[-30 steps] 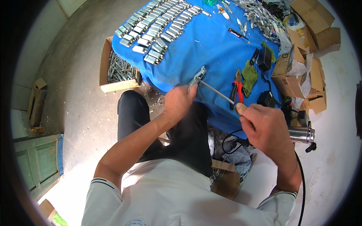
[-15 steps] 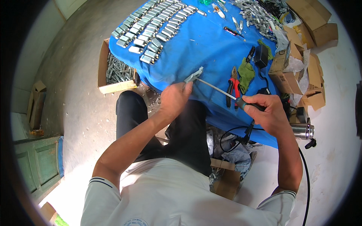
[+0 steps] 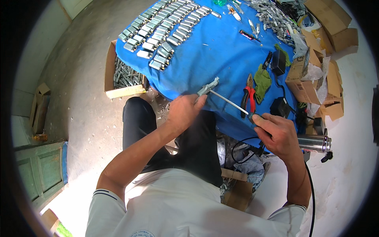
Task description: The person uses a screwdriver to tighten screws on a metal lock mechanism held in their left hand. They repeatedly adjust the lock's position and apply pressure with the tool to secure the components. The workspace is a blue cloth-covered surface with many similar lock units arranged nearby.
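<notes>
My left hand (image 3: pixel 184 112) is closed around one end of a small silvery metal part (image 3: pixel 207 87), over the near edge of the blue cloth (image 3: pixel 221 51). The part's exact kind is unclear. In my right hand (image 3: pixel 277 132) I grip the dark handle of a screwdriver (image 3: pixel 229 101); its long shaft points left. The screwdriver's tip meets the side of the metal part. Just beyond the shaft lie red and black pliers (image 3: pixel 248 96), beside a green rag (image 3: pixel 262 83).
Rows of silvery metal cases (image 3: pixel 160 29) cover the table's far left. Loose metal parts (image 3: pixel 272 19) heap at the far right, beside cardboard boxes (image 3: pixel 308 79). A carton of metal pieces (image 3: pixel 126 93) stands left. Right are a black adapter (image 3: pixel 278 62) and a steel flask (image 3: pixel 315 143).
Both hands have shifted slightly nearer in the picture, with the metal part and screwdriver moving a little right. The tip still meets the part. The whole view has shifted slightly.
</notes>
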Tool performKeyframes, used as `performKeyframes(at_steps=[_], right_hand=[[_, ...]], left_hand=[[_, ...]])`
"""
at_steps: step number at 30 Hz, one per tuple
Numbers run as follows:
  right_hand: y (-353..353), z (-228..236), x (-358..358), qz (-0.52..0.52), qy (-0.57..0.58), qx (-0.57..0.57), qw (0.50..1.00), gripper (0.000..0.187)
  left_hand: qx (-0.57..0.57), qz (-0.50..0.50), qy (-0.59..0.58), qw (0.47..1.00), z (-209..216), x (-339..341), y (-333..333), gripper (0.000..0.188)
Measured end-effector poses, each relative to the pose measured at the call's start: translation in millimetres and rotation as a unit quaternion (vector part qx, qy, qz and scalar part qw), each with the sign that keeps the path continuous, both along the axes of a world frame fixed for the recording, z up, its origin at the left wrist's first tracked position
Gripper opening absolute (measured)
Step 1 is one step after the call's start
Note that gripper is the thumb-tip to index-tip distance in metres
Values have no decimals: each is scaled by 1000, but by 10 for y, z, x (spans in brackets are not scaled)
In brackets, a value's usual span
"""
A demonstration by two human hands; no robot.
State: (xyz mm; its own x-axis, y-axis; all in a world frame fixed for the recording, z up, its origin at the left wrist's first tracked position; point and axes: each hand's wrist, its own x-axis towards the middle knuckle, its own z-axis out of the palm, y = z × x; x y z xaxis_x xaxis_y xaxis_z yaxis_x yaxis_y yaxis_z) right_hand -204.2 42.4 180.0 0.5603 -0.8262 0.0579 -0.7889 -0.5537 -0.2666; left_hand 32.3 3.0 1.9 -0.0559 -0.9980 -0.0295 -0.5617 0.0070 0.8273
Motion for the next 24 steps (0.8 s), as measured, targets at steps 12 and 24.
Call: performKeyframes(at_steps=[12, 24], right_hand=[[-191, -47, -284, -140, -135, 202, 960, 28], [-496, -411, -616, -294, -326, 476, 762, 30]], left_hand=[[-52, -30, -16, 998, 53, 37, 12, 50], [-130, -32, -46, 990, -152, 51, 38, 45]])
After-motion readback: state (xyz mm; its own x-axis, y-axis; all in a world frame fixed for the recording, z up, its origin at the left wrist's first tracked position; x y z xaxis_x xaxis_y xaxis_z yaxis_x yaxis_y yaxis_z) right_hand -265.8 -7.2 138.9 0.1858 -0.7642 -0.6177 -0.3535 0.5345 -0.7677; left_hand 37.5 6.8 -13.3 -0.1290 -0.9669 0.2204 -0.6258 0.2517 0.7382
